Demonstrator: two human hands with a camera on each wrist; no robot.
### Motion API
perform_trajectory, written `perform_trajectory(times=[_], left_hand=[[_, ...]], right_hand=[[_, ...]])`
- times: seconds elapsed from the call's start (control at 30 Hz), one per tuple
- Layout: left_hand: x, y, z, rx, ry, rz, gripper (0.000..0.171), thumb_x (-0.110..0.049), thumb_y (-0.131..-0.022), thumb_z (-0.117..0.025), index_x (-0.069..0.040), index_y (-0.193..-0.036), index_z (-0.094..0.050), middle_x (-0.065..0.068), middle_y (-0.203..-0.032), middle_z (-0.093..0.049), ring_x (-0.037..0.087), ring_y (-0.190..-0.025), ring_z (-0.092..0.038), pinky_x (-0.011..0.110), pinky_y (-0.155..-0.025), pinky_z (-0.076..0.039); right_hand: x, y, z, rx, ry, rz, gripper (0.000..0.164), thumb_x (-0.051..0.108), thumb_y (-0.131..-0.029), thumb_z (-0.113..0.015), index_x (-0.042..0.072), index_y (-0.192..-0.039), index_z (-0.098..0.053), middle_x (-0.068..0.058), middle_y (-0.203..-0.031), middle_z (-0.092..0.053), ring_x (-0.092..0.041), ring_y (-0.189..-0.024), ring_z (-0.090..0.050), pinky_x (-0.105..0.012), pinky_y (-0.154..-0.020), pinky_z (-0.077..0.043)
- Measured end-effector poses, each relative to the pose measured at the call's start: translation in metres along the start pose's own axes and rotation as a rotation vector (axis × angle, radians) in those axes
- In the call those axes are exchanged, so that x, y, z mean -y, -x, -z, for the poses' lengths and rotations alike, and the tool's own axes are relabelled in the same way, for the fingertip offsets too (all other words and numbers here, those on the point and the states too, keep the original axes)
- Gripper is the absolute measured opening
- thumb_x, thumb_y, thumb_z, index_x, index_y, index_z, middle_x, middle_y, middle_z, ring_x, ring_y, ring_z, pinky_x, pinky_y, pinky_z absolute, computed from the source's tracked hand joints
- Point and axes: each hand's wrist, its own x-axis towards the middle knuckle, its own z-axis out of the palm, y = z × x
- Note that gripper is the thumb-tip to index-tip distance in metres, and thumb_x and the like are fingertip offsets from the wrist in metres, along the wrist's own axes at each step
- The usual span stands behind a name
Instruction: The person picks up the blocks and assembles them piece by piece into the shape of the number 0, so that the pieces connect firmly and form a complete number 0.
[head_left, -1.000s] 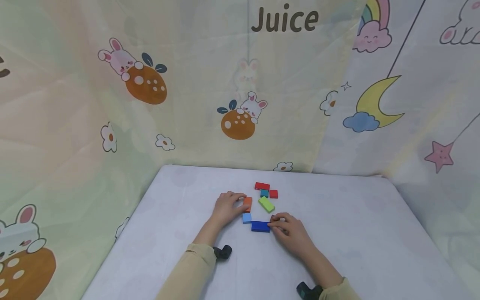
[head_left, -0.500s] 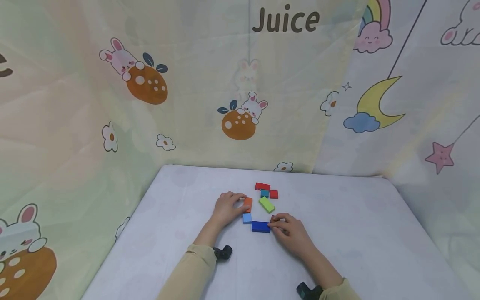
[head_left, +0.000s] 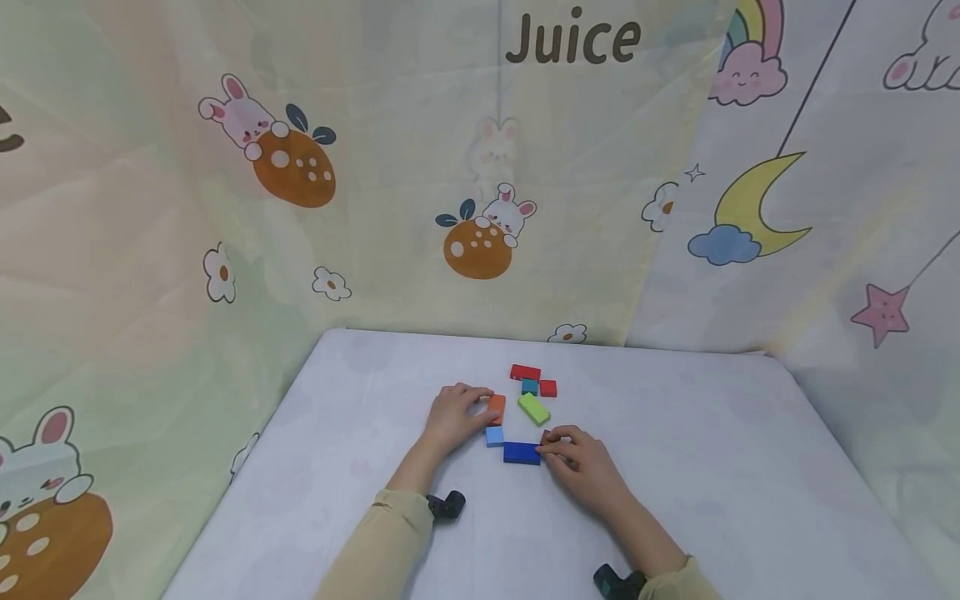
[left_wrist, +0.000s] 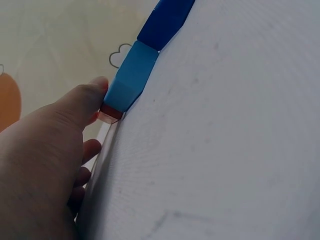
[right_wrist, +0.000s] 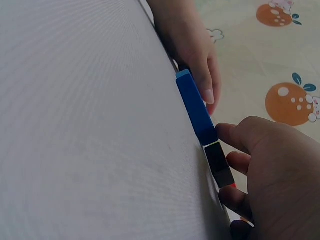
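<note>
In the head view my left hand (head_left: 452,418) pinches an orange block (head_left: 496,404) between thumb and index finger. A light blue block (head_left: 494,437) lies just in front of it, meeting the corner of a long dark blue block (head_left: 521,452). My right hand (head_left: 581,467) holds a small brownish block (head_left: 545,436), mostly hidden by the fingers. In the right wrist view this block looks dark (right_wrist: 220,165), and the thumb touches the end of the dark blue block (right_wrist: 197,110). The left wrist view shows the orange block's end (left_wrist: 111,115) beside the left thumb.
Between and beyond the hands lies a tilted lime green block (head_left: 534,409). Farther back are a teal block (head_left: 529,387), a small red block (head_left: 548,388) and a longer red block (head_left: 525,372). Printed cloth walls rise behind the white table (head_left: 712,467).
</note>
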Motion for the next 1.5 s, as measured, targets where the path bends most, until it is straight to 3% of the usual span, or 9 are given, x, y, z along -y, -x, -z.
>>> perform_trajectory(times=[0.53,0.67,0.77,0.93,1.07,1.2,1.5], left_hand=[[0.003,0.002,0.001,0.033,0.020,-0.006,0.053,-0.063,-0.088,-0.062,-0.036,-0.133,-0.061,-0.004,-0.128,-0.063,0.020,-0.123,-0.053,0.044,-0.105,-0.043],[0.003,0.007,0.003,0.020,0.089,-0.001,0.054,-0.063,-0.088,-0.061,-0.035,-0.135,-0.059,-0.003,-0.132,-0.062,0.022,-0.126,-0.052,0.046,-0.107,-0.043],[0.003,0.014,0.007,0.006,0.192,0.005,0.045,-0.057,-0.089,-0.065,-0.036,-0.129,-0.063,-0.003,-0.133,-0.059,0.022,-0.128,-0.048,0.047,-0.107,-0.043],[0.003,0.029,0.014,0.069,0.296,-0.093,0.025,-0.043,-0.090,-0.071,-0.038,-0.114,-0.072,-0.008,-0.124,-0.058,0.016,-0.122,-0.047,0.043,-0.104,-0.046],[0.000,0.040,0.018,0.146,0.273,-0.139,0.024,-0.042,-0.091,-0.070,-0.042,-0.114,-0.072,-0.013,-0.120,-0.057,0.011,-0.116,-0.046,0.038,-0.098,-0.048],[-0.002,0.048,0.021,0.164,0.248,-0.160,0.025,-0.039,-0.092,-0.069,-0.041,-0.117,-0.071,-0.013,-0.120,-0.057,0.010,-0.115,-0.046,0.035,-0.096,-0.049],[-0.003,0.050,0.017,0.067,0.174,-0.249,0.024,-0.031,-0.092,-0.071,-0.035,-0.115,-0.074,-0.011,-0.117,-0.060,0.009,-0.109,-0.048,0.031,-0.092,-0.048]], right_hand=[[0.002,0.000,0.001,0.008,0.000,-0.005,0.017,0.024,-0.092,-0.070,0.030,-0.105,-0.078,0.009,-0.119,-0.063,-0.015,-0.113,-0.058,-0.043,-0.098,-0.049],[0.002,0.001,0.001,0.001,-0.014,-0.005,0.016,0.023,-0.091,-0.071,0.031,-0.104,-0.078,0.010,-0.118,-0.063,-0.015,-0.112,-0.058,-0.044,-0.098,-0.049],[0.002,0.001,0.000,-0.002,-0.012,-0.010,0.016,0.024,-0.091,-0.072,0.032,-0.103,-0.078,0.012,-0.117,-0.063,-0.014,-0.112,-0.058,-0.044,-0.098,-0.049],[0.001,0.001,-0.001,0.000,-0.014,-0.023,0.015,0.025,-0.091,-0.072,0.033,-0.102,-0.078,0.012,-0.118,-0.062,-0.013,-0.111,-0.057,-0.043,-0.098,-0.049],[0.002,0.000,-0.001,0.001,-0.012,-0.025,0.015,0.025,-0.091,-0.071,0.033,-0.102,-0.078,0.012,-0.118,-0.062,-0.013,-0.111,-0.057,-0.044,-0.099,-0.048],[0.002,-0.001,-0.002,0.001,-0.004,-0.026,0.015,0.025,-0.091,-0.072,0.033,-0.102,-0.078,0.013,-0.118,-0.062,-0.013,-0.112,-0.057,-0.045,-0.098,-0.048],[0.002,0.000,0.000,0.009,-0.011,-0.041,0.016,0.025,-0.091,-0.071,0.033,-0.102,-0.077,0.013,-0.118,-0.061,-0.013,-0.111,-0.056,-0.043,-0.097,-0.048]])
